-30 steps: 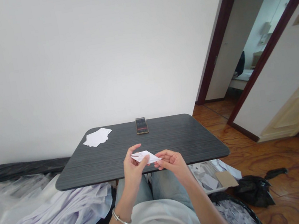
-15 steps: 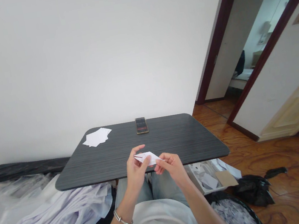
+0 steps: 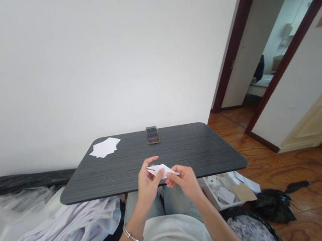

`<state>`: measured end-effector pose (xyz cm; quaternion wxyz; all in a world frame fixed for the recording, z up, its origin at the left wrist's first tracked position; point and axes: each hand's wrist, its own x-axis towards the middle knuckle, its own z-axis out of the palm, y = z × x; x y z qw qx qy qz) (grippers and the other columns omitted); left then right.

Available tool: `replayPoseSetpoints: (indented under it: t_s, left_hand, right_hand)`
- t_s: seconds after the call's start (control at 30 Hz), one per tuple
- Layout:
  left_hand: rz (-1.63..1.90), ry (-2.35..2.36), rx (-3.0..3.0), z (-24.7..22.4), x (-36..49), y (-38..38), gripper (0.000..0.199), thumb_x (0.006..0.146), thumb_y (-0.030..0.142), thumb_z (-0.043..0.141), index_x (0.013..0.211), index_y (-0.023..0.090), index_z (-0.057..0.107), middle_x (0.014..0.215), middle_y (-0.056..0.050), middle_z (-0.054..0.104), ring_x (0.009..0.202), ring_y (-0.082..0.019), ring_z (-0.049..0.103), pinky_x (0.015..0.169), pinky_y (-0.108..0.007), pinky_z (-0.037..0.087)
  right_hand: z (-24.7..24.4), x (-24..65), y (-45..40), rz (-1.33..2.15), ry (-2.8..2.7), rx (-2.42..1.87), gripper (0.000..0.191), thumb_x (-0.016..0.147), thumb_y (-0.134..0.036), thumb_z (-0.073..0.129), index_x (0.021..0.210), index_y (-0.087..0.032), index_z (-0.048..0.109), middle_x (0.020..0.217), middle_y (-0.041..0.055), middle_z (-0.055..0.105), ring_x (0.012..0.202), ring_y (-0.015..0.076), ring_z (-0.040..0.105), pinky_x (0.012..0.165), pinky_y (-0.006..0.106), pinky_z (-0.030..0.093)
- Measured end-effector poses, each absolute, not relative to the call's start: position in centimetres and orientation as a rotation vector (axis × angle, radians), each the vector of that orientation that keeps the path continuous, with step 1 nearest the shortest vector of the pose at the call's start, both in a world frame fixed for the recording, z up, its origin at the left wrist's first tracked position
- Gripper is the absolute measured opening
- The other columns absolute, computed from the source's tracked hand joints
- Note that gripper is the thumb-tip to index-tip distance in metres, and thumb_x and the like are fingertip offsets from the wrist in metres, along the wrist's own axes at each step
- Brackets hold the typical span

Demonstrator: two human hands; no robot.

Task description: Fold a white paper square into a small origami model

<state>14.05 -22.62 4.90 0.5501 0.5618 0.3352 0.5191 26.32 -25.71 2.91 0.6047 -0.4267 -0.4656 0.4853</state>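
My left fingers (image 3: 150, 164) and right fingers (image 3: 181, 171) were closed in a light pinch on either end of the folded white paper (image 3: 161, 171), held over the near edge of the dark bench (image 3: 190, 148), low in the middle of the frame. I judged the paper light, thin and easily creased, best held by its folded edges. Farther out, loose white paper sheets (image 3: 104, 147) lay at the bench's upper left, near a phone (image 3: 152, 135).

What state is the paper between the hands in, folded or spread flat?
Folded: the white paper forms a narrow, pointed shape with visible crease lines, held between the left hand and right hand.
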Motion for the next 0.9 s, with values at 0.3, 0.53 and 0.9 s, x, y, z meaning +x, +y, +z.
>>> replayPoseSetpoints:
  t_s: [0.3,0.53,0.9]
  left_hand:
    - [1.091,0.690,1.331,4.4,13.8,-22.2,0.055,0.065,0.019,0.064,0.113,0.016,0.039,0.072,0.001,0.057,0.063,-0.011,0.055,0.060,-0.022,0.044]
    - [1.082,0.753,1.369,4.1,13.5,-21.9,0.060,0.061,0.018,0.065,0.116,0.016,0.040,0.067,0.001,0.058,0.058,-0.012,0.058,0.056,-0.022,0.046]
    - [0.945,0.647,1.256,4.9,13.1,-21.8,0.073,0.063,0.017,0.064,0.127,0.016,0.029,0.062,0.004,0.060,0.055,-0.010,0.059,0.059,-0.023,0.049]
  right_hand:
    - [2.9,26.5,-25.6,1.148,-1.018,-0.973,0.023,0.067,-0.034,0.064,0.056,-0.014,0.057,0.046,-0.0004,0.060,0.038,0.0095,0.053,0.041,0.020,0.043]
    - [2.7,26.4,-25.5,1.144,-1.006,-1.003,0.023,0.067,-0.032,0.064,0.055,-0.014,0.056,0.044,-0.0010,0.058,0.038,0.0087,0.052,0.040,0.019,0.042]
    - [2.4,26.8,-25.2,1.193,-0.990,-1.010,0.023,0.066,-0.032,0.064,0.055,-0.014,0.056,0.046,-0.0011,0.060,0.038,0.0085,0.053,0.040,0.018,0.042]
